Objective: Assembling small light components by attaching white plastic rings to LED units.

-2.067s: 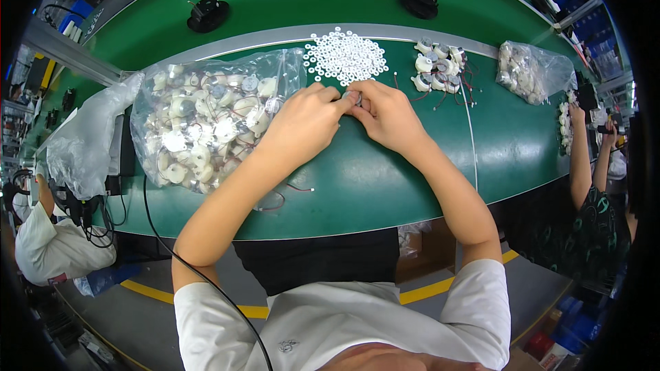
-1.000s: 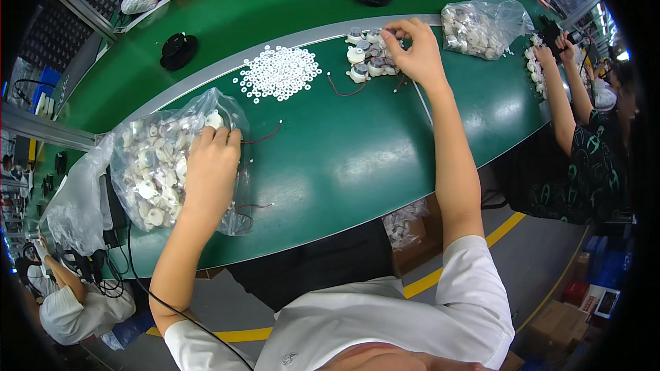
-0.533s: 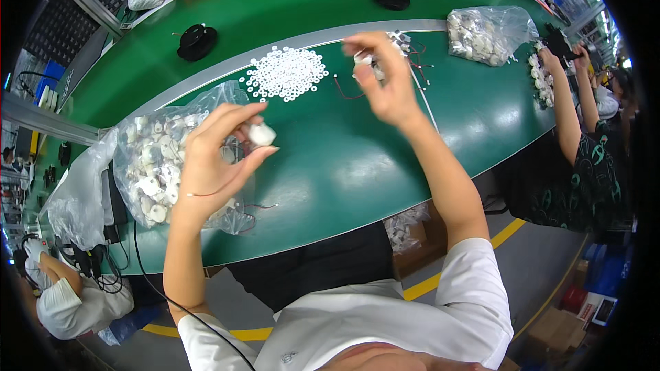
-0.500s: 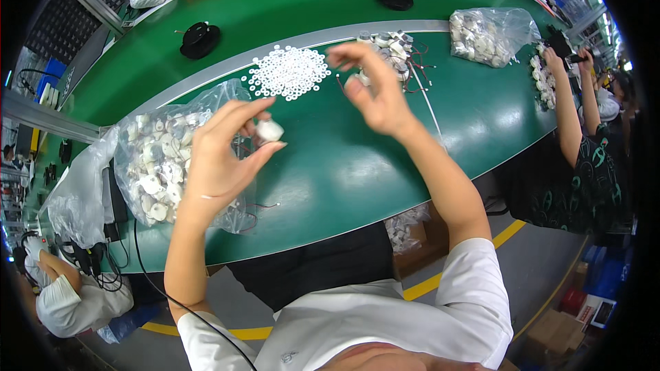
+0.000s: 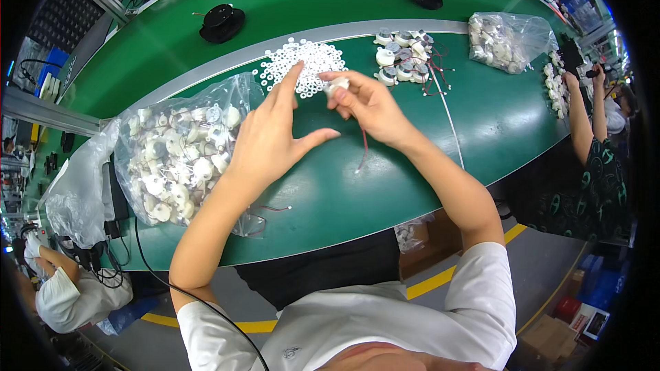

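Between the thumb and fingers of my right hand [image 5: 375, 108] is a small white round part with a wire lead [image 5: 337, 86]; its reddish wire dangles below. My left hand [image 5: 267, 139] is empty, thumb and fingers spread apart, its fingertips over the near edge of a pile of small white ring washers [image 5: 295, 55]. Just right of the pile stands a cluster of similar white-and-grey wired parts [image 5: 404, 62], their red and dark leads trailing right. By my left forearm lies a clear plastic bag [image 5: 182, 154] full of such white parts.
Another bag of white parts [image 5: 498, 41] lies at the far right, near a co-worker's arm [image 5: 581, 117]. Two black round devices [image 5: 222, 23] rest on the green strip beyond the grey rail. A black cable [image 5: 148, 261] runs past my left arm. A loose wire lead sticks out near the left bag.
The white part has passed from my left hand to my right hand. My left hand has moved right and forward toward the washers, now empty. The view has shifted slightly.
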`<state>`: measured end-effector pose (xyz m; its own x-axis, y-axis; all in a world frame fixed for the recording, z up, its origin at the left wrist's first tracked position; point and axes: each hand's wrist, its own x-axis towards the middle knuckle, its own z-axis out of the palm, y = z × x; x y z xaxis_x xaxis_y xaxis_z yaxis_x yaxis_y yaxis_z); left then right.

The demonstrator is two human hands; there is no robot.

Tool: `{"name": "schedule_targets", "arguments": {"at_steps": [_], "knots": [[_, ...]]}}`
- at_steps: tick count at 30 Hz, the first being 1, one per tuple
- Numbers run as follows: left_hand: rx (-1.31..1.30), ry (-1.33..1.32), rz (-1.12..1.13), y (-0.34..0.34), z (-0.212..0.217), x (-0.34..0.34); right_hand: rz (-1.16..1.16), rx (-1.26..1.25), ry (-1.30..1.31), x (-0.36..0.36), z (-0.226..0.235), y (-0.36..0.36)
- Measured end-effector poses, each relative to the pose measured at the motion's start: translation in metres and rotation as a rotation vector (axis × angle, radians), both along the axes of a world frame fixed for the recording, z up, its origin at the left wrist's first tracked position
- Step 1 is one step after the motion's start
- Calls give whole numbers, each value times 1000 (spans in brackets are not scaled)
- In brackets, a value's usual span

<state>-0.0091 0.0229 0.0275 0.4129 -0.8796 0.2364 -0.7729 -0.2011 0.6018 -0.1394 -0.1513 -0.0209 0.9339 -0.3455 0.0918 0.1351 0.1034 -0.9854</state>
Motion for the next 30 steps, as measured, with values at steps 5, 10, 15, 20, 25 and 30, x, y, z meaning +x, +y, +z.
{"name": "schedule_targets", "arguments": {"at_steps": [5, 10, 15, 20, 25, 30], "knots": [[-22, -257, 111, 1, -17, 29, -157, -451, 19, -7, 0, -10], [46, -175, 117, 0, -26, 26, -66, -607, 58, -7, 15, 1], [33, -141, 79, -1, -25, 18, -119, -680, 80, -7, 16, 2], [-63, 1, 21, 0, -28, 10, -115, -678, 174, -5, 16, 3], [-93, -117, 68, 6, -9, 11, -160, -642, 184, -7, 8, 0], [2, -49, 113, 12, -17, 19, -143, -712, 113, -5, 12, 5]]}}
